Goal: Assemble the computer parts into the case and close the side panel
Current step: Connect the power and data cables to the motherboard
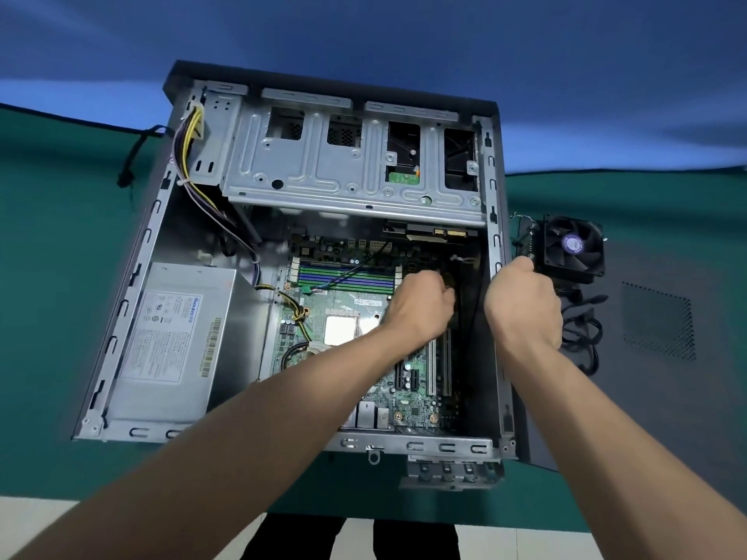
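Head view: my left hand (424,305) pinches something dark inside the case (495,276); my curled right hand (523,305) hides its fingertips at the rim.

Open case (121,317) lies flat on worktop (48,276), centre. Inside it: drive cage (351,163) along far end, power supply (174,341) near left, motherboard (355,317) centre to right. Cable bundle (190,155) runs from far-left corner down toward power supply. Left hand (420,305) inside case over motherboard's right part; right hand (521,305) at case's right wall. Cooler fan (574,248) on worktop just right of case, far side; loose cables (582,329) near it. Side panel (655,337) lies flat right of case.
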`<state>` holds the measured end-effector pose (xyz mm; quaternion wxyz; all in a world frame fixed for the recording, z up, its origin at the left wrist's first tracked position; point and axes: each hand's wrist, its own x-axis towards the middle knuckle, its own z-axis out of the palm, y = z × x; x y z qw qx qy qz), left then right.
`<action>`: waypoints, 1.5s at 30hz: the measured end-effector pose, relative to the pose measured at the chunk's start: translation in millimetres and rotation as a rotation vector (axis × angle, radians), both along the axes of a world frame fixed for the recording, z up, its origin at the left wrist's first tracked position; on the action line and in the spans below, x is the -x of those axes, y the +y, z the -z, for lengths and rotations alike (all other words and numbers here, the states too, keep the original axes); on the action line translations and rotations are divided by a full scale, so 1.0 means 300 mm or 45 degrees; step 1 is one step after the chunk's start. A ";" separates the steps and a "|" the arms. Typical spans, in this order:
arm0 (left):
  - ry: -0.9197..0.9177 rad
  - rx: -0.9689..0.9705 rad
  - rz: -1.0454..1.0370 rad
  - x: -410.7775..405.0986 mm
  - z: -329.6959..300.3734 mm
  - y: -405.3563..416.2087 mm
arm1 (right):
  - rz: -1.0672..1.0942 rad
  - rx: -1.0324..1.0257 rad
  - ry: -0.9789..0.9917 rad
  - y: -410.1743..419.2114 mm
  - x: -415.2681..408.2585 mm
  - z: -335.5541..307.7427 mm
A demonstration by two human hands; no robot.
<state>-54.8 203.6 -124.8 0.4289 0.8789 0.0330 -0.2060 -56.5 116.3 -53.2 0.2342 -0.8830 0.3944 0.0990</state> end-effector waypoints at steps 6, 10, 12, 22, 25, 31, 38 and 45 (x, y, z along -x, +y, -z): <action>0.349 0.312 -0.027 -0.007 0.012 -0.013 | -0.023 0.014 -0.006 0.004 0.001 -0.004; 0.528 0.560 -0.046 -0.015 0.018 0.005 | -0.021 0.024 -0.008 0.005 0.004 -0.001; 0.526 0.678 -0.119 -0.014 0.019 0.009 | -0.009 0.025 -0.014 0.004 0.002 0.002; 0.353 0.697 -0.394 -0.022 0.037 -0.033 | 0.050 -0.020 0.019 -0.001 -0.006 0.002; 0.204 0.576 -0.405 -0.032 0.037 -0.043 | 0.018 0.006 0.031 -0.004 -0.007 0.008; 0.186 0.267 -0.079 -0.037 0.049 -0.037 | 0.078 -0.026 -0.003 -0.005 -0.004 0.008; 0.387 0.464 -0.286 -0.057 0.039 -0.062 | 0.022 -0.019 0.005 -0.007 -0.004 0.011; 0.462 0.658 -0.814 -0.080 0.020 -0.107 | 0.087 -0.044 -0.021 -0.002 -0.004 0.005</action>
